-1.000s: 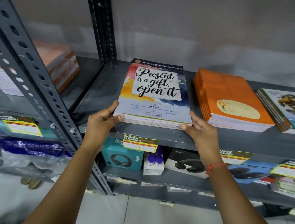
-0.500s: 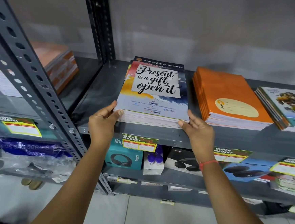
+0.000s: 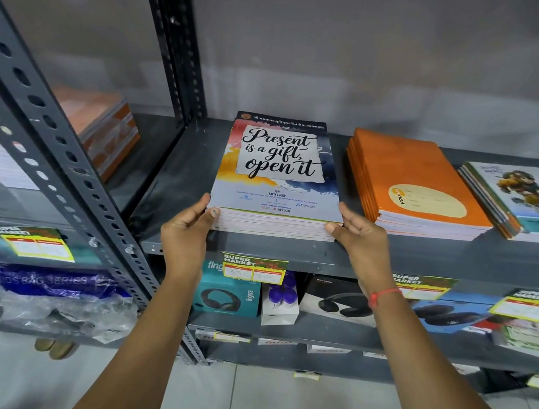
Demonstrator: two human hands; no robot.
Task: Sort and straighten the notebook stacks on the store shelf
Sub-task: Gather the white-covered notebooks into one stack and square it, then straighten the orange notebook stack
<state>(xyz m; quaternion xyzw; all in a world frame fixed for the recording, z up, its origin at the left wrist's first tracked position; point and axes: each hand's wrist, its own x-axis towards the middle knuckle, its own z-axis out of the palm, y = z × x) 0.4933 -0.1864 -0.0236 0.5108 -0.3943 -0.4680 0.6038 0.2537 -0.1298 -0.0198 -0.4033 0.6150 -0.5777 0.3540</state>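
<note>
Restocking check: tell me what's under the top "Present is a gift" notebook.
Under the top notebook lie more notebooks, only page edges showing; their covers are hidden. Both hands press the stack's front corners.

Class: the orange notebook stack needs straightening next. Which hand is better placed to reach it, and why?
Right hand: it sits at the quote-cover stack's right corner, beside the orange stack. The left hand would need to cross over.

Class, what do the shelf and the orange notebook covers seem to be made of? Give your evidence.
Shelf: apparently grey-painted metal, going by its thin folded front edge and the perforated uprights. Orange notebooks: probably thin card covers with a slight sheen, over white paper pages visible at the edge.
</note>
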